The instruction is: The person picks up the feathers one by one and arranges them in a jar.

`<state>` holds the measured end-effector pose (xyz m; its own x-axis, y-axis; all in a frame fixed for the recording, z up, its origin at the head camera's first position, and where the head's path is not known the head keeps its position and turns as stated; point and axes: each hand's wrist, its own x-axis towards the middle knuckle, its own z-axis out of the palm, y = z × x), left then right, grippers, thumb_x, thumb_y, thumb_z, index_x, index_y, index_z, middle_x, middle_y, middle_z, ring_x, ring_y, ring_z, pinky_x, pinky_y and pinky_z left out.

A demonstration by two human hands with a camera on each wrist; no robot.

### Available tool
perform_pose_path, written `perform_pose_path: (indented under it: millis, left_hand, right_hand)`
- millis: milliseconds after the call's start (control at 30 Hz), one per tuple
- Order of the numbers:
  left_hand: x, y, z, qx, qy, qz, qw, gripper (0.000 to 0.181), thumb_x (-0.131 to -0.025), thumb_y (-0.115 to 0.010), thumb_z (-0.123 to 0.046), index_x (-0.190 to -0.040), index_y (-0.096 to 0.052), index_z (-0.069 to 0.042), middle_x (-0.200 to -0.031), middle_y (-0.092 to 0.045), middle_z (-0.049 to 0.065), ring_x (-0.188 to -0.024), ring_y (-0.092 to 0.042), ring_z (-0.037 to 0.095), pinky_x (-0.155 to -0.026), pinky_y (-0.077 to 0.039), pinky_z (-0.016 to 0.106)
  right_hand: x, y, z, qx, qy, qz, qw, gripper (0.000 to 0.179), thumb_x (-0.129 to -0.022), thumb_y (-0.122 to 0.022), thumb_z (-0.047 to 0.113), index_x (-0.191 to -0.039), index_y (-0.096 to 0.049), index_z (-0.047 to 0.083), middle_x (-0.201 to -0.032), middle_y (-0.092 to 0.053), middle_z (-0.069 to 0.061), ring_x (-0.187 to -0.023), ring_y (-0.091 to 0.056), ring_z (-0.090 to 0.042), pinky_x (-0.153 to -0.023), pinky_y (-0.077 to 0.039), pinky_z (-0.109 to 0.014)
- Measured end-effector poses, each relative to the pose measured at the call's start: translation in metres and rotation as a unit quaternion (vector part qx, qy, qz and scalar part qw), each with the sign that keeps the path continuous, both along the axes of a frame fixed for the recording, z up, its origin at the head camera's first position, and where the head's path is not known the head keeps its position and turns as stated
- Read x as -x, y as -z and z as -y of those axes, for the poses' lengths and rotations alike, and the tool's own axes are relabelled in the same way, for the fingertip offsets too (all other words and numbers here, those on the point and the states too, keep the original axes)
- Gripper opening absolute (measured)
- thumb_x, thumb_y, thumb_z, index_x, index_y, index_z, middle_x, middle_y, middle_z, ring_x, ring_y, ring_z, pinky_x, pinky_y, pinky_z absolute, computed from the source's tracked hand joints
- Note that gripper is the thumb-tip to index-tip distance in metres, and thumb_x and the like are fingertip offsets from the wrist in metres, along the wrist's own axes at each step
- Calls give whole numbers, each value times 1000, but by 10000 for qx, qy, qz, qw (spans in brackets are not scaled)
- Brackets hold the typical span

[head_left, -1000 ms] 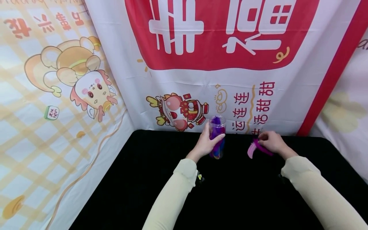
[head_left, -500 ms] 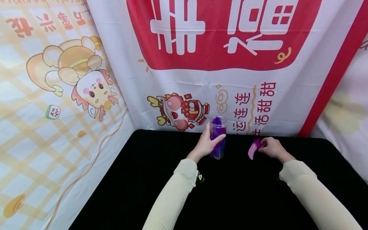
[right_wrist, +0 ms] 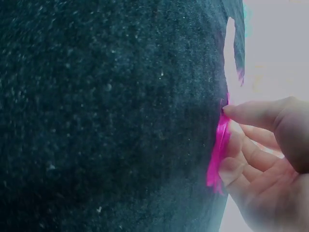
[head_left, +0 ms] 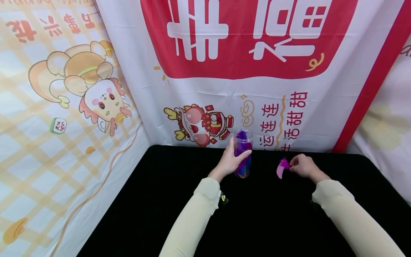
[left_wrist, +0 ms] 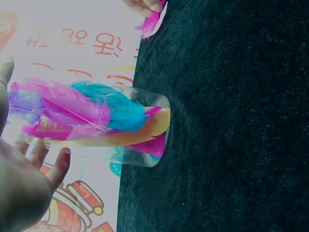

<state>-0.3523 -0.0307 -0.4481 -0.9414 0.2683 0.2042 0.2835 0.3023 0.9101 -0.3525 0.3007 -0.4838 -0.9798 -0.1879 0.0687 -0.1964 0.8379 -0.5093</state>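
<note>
My left hand (head_left: 228, 159) grips a clear cylindrical jar (head_left: 243, 135), thumb and fingers around its side, near the back of the black table. Colourful feathers fill the jar. In the left wrist view, a teal feather (left_wrist: 116, 106), a pink feather (left_wrist: 72, 104) and a yellow feather (left_wrist: 104, 140) show through its wall. To the right of the jar, my right hand (head_left: 305, 166) pinches a pink feather (head_left: 281, 169) between thumb and fingers. Seen from the right wrist, it has a bright magenta part (right_wrist: 218, 150) by the fingertips and a pale part (right_wrist: 230, 53) pointing away from them.
The black cloth-covered table (head_left: 257, 217) spreads out in front of both arms. A printed white and red curtain (head_left: 205, 89) hangs right behind its back edge. Another patterned curtain (head_left: 74, 142) runs along the left side.
My right hand has shifted slightly down and to the right. The magenta part of the feather, which stuck out below the fingers, now shows only left of them. The left hand and jar stay put.
</note>
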Motion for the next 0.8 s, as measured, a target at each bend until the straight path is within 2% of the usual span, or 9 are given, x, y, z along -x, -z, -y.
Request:
perform_pose_path:
  millis: [200, 367, 467, 800]
  left_hand:
    - [-2, -1, 0, -10, 7, 51, 10000, 91, -96, -69, -48, -164, -13, -26, -155, -44, 8, -138, -48, 27, -114, -38, 50]
    - [-2, -2, 0, 2, -12, 61, 10000, 89, -96, -69, -48, -163, -15, -29, -154, -45, 7, -137, -49, 27, -114, -39, 50]
    - [-1, -2, 0, 22, -25, 45, 10000, 88, -96, -70, -48, -163, -15, -30, -154, -45, 7, -137, -49, 27, -114, -39, 50]
    - [-3, -1, 0, 21, -3, 35, 10000, 88, -96, -70, -49, -163, -15, -29, -155, -43, 7, -139, -48, 27, -115, -37, 50]
  right_hand:
    - [0, -4, -5, 18, -37, -28, 10000, 16, -84, -75, 8, -93, -73, -5, -80, -72, -7, -77, -65, -22, -74, -52, -42]
    - [-1, -12, -5, 281, -43, 76, 9996, 9, -86, -74, 8, -87, -72, -1, -70, -68, 2, -67, -62, -13, -68, -48, -34]
    - [-3, -17, -3, 406, -27, 111, 9991, 8, -87, -73, 8, -84, -71, 1, -68, -67, 3, -66, -61, -12, -67, -47, -33]
    - [-11, -26, -1, 1093, 54, 467, 9929, 20, -94, -72, 12, -99, -72, -7, -86, -71, -8, -76, -66, -19, -66, -50, -31]
